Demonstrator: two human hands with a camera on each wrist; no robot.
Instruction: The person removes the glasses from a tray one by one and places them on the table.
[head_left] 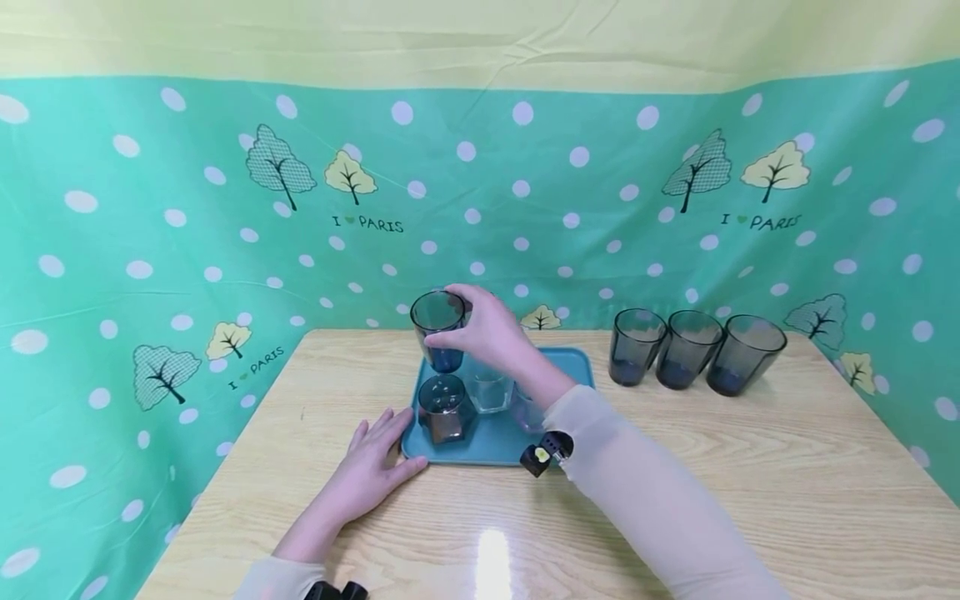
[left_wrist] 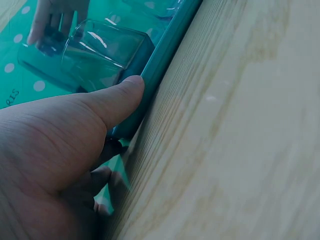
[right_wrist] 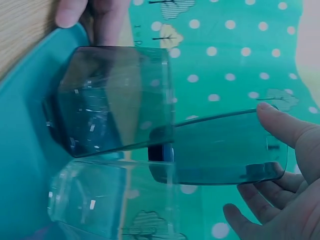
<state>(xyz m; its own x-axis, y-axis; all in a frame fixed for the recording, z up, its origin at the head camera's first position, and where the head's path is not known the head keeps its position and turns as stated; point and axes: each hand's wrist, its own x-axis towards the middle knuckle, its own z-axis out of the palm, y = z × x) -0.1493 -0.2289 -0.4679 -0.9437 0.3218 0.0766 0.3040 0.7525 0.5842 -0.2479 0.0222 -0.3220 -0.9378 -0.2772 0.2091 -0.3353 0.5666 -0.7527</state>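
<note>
My right hand (head_left: 487, 329) grips a dark tinted glass (head_left: 437, 321) near its rim, over the back left of a blue tray (head_left: 487, 452). In the right wrist view the thumb and fingers hold that glass (right_wrist: 220, 150) from its rim end. On the tray stand a dark faceted glass (head_left: 444, 408), a clear glass (head_left: 491, 390) and a faint purplish glass (head_left: 527, 410) partly covered by my right arm. My left hand (head_left: 371, 471) rests at the tray's front left corner, fingers spread; its thumb (left_wrist: 125, 97) touches the tray edge in the left wrist view.
Three dark tinted glasses, a left one (head_left: 636, 346), a middle one (head_left: 688, 348) and a right one (head_left: 744, 354), stand in a row at the back right of the wooden table (head_left: 750, 483). A green dotted curtain (head_left: 480, 183) hangs behind the table.
</note>
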